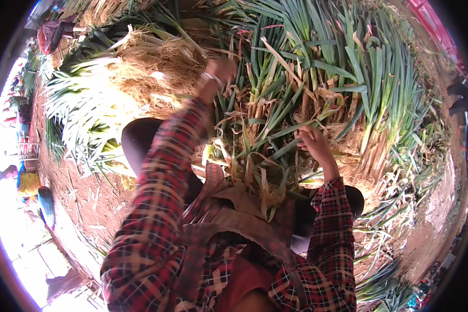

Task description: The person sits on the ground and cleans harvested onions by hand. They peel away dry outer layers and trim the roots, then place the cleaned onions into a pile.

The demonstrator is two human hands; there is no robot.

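My left hand (221,71) is blurred and stretched forward, beside the roots of the cleaned leeks or large green onions (152,58) piled at the left; its fingers are too blurred to read. My right hand (310,142), fingers bent, is near the green leaves and dry roots before my right knee; whether it grips a leaf cannot be told. Between my hands lie untrimmed green onions (257,97) with dry brown outer leaves. Loose leaves and root bits (271,195) lie on the apron (234,210) over my lap.
More long green onions (390,85) stand in a thick row at the right. Leaf scraps (378,218) cover the soil beside my right leg. Bare soil (89,199) shows at the left. Another person (56,35) bends at the upper left, and a yellow container (29,184) stands at the far left.
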